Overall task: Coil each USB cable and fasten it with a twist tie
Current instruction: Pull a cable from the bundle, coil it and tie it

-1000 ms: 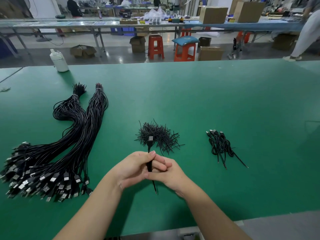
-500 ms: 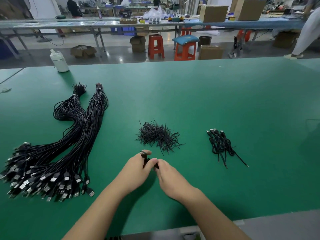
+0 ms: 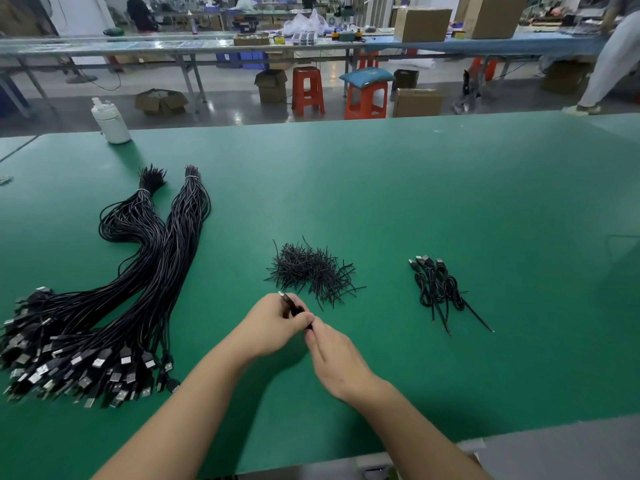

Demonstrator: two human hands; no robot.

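My left hand point(image 3: 273, 327) grips a coiled black USB cable point(image 3: 292, 306); its metal plug sticks out above my fingers. My right hand point(image 3: 332, 355) meets it from the right, fingertips pinching the dark bit of cable or tie between the hands. Most of the coil is hidden in my left palm. A heap of black twist ties point(image 3: 311, 271) lies just beyond the hands. Several finished coiled cables point(image 3: 440, 289) lie to the right. Two big bundles of loose USB cables point(image 3: 114, 299) spread over the left of the table.
The green table point(image 3: 450, 202) stretches far ahead and right. A white bottle point(image 3: 110, 121) stands at its far left edge. The table's near edge runs just below my forearms. Stools, boxes and benches stand across the aisle; a person walks at far right.
The cable stood upright with its plug above both hands; now it is drawn down into my left fist, and my right hand has shifted to its right side, pinching at the coil.
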